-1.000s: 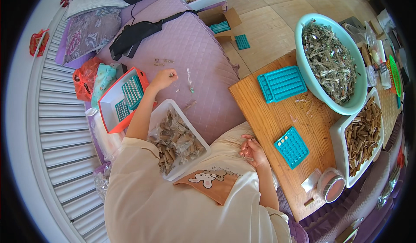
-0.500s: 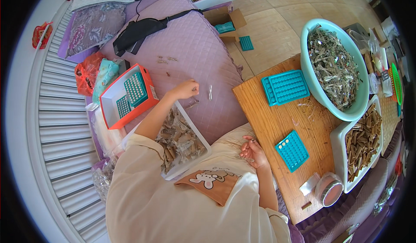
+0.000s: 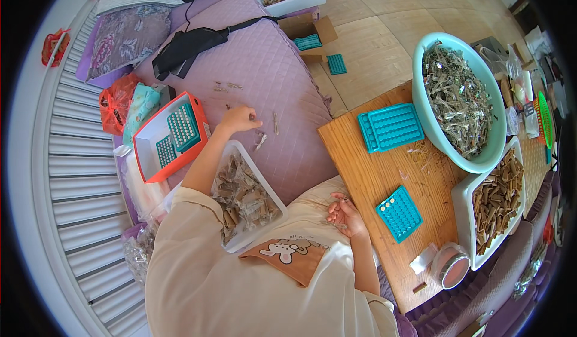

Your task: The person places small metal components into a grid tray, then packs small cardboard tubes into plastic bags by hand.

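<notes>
My left hand hovers low over the purple quilted bedspread with its fingers curled together; whatever is between the fingertips is too small to make out. Just beside it lie a clear-wrapped slim packet and another thin packet. Under my left forearm, a white plastic tub holds many brown strips in clear wrappers. Palm up by my lap, my right hand has its fingers curled in. A bit of clear wrapping shows at its fingers, but I cannot tell what they hold.
On the wooden table at right are teal pitted trays, one teal tray holding white discs, a basin of shiny wrapped pieces, a white bin of brown strips and a round clear container. An orange box stands left.
My left hand has moved left, and the slim packets beside it lie differently on the bedspread. My right hand stays by my lap. The whole view has shifted slightly.
</notes>
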Demonstrator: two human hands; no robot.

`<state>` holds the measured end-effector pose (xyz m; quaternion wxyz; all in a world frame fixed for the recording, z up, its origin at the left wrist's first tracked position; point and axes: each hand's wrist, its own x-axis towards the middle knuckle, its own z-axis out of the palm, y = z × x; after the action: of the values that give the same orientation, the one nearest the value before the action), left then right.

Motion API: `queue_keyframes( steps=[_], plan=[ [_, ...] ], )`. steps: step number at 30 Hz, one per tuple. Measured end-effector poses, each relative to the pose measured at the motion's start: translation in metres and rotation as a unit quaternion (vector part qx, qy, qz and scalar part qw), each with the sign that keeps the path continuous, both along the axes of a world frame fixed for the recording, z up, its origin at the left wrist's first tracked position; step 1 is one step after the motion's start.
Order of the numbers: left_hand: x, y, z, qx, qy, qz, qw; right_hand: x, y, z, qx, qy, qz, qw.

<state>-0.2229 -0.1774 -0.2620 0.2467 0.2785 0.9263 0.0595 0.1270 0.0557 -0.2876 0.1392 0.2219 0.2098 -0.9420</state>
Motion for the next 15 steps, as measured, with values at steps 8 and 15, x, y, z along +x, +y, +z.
queue_keyframes(
  steps=[8,15],
  plan=[
    [-0.028,-0.047,-0.019,-0.012,0.166,0.215,0.962,0.0,-0.001,-0.002,0.011,-0.008,0.008,1.0],
    [-0.007,-0.027,0.012,0.158,0.121,0.098,0.975,-0.001,0.001,-0.005,0.011,-0.001,0.007,1.0]
  ],
)
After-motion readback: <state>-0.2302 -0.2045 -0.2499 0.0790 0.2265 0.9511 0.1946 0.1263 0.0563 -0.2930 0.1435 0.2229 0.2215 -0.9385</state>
